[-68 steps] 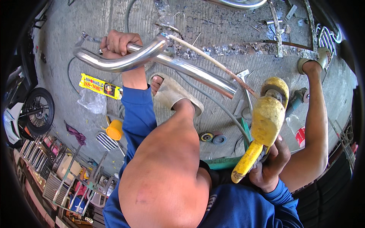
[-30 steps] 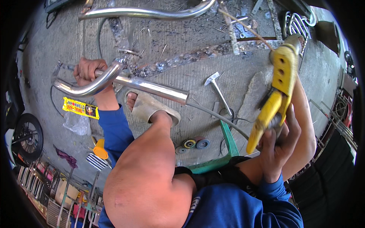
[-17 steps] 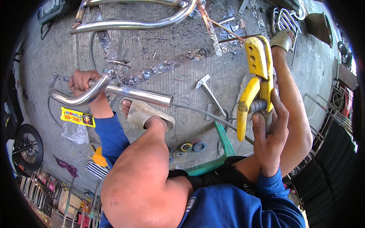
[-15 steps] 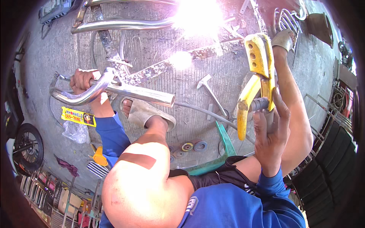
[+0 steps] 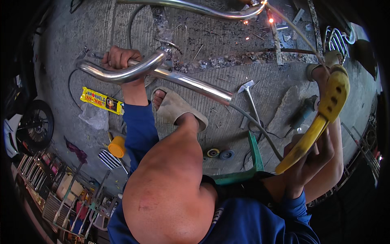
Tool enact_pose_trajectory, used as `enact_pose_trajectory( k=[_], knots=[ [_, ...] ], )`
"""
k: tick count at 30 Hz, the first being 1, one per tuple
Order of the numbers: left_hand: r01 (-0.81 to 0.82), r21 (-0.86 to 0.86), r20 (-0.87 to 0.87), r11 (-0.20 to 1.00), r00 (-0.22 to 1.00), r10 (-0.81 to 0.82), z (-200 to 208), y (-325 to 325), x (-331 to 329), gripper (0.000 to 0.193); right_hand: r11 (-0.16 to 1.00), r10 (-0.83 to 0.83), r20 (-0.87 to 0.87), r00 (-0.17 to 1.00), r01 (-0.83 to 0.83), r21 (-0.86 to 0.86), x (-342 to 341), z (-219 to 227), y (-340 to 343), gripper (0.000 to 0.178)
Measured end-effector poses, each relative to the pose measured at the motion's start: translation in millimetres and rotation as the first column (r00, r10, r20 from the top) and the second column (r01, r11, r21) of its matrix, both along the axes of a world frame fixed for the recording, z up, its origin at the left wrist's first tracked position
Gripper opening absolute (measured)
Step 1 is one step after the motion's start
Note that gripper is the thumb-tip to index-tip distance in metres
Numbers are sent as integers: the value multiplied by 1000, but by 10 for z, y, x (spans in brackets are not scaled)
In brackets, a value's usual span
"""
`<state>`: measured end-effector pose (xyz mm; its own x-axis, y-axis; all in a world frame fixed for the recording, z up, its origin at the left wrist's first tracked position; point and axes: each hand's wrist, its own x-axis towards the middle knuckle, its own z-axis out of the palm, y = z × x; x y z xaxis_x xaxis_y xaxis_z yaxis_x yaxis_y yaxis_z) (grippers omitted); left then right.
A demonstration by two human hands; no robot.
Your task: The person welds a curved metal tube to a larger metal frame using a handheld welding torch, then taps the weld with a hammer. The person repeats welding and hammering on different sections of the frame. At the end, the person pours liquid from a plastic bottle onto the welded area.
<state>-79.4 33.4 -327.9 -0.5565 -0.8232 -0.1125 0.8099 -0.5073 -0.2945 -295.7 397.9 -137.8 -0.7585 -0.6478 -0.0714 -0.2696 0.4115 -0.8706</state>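
Note:
My left hand (image 5: 122, 61) is closed around a shiny bent metal tube frame (image 5: 191, 84), held above the floor at left. In my right hand (image 5: 315, 160) is a yellow welding electrode holder (image 5: 335, 95), gripped by its handle, with the fingers partly behind it. A thin welding rod (image 5: 298, 34) runs from its jaws up and left to a glowing spot at the end of another curved metal tube (image 5: 203, 9) at the top edge. I cannot tell whether the rod's tip touches the tube. Below glows a small orange spot on a metal strip (image 5: 276, 42).
On the ribbed concrete floor lie a hammer (image 5: 251, 95), a yellow packet (image 5: 101, 100), grinding discs (image 5: 226, 154) and an angle grinder (image 5: 302, 114). A cable (image 5: 256, 122) crosses between my legs. Rusty flat bars (image 5: 231, 59) lie ahead. A green stool (image 5: 256, 152) is under me.
The blinding white arc has died down to small orange glows. My right hand's electrode holder has tilted, its jaws now farther right. The view has shifted; my left hand keeps its grip.

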Motion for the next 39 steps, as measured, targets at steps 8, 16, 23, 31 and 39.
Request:
enact_pose_trajectory(
  k=[8, 16, 23, 31, 39],
  knots=[
    [58, -24, 29, 998, 998, -57, 7, -13, 40, 36, 907, 412, 186, 892, -383, -174, 298, -39, 12, 72],
    [119, -95, 77, 988, 991, -112, 2, 30, 53, 35, 905, 423, 55, 904, -419, -78, 319, -77, -92, 81],
    [119, -138, 100, 983, 989, -105, -44, 3, 81, 35, 897, 442, 23, 897, -441, -42, 321, -81, -119, 80],
    [180, -218, 148, 959, 978, -150, -189, -108, 235, 33, 895, 442, 12, 897, -440, -76, 341, -105, -155, 82],
    [166, -222, 100, 961, 984, -147, -254, -141, 308, 28, 897, 443, -8, 897, -443, -12, 338, -43, -195, 82]
  ],
)
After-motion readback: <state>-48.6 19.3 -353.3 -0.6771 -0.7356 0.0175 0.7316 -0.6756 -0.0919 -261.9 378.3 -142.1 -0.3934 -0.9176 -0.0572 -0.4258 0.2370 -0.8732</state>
